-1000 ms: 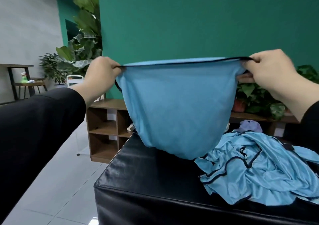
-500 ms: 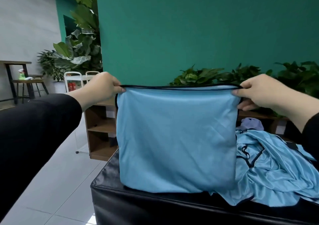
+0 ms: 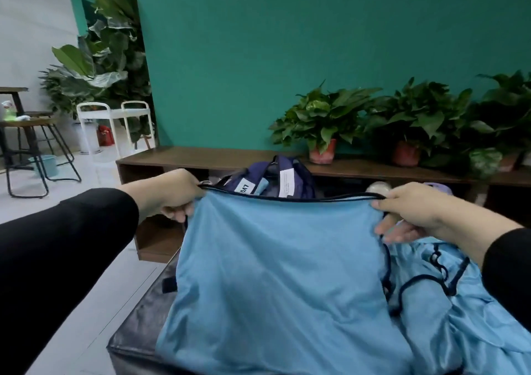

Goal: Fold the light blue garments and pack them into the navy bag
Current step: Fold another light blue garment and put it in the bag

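- Both hands pinch the dark-piped top hem of a light blue garment [image 3: 275, 274]: the left hand [image 3: 169, 196] has its fingers curled round the left corner, the right hand [image 3: 413, 211] nips the right corner between thumb and fingers.
- Holding the two corners apart keeps the hem taut, so the cloth hangs flat and its lower part spreads over the black padded bench [image 3: 138, 328]; this looks like laying it out for a fold.
- Its left side lies close to the bench's left edge, so little room is left there before the drop to the floor.
- On the bench's right part lies a crumpled heap of further light blue garments [image 3: 448, 297], touching the held one and crowding that side.
- Beyond the bench's far edge, by the wooden shelf [image 3: 184, 159], sits the navy bag [image 3: 275, 179], apparently open.
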